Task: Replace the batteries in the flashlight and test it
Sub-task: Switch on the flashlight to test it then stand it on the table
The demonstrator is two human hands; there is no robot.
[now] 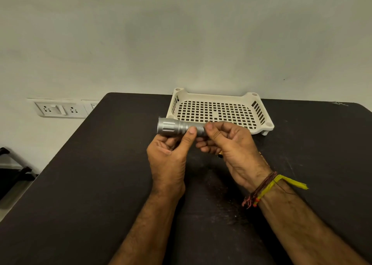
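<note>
A silver metal flashlight (pixel 174 127) is held level above the black table (pixel 90 174), its wide head pointing left. My left hand (pixel 170 156) grips the knurled body from below, thumb pressed on top. My right hand (pixel 229 144) closes around the tail end, which is hidden by its fingers. A small gold and black object (pixel 220 155) shows under my right palm; it is too covered to tell what it is. No loose batteries show on the table.
A cream perforated plastic tray (pixel 261 121) stands at the table's far edge, just behind the flashlight. A wall socket panel (pixel 58 108) is at the left. A dark chair part (pixel 12 164) sits below the table's left edge.
</note>
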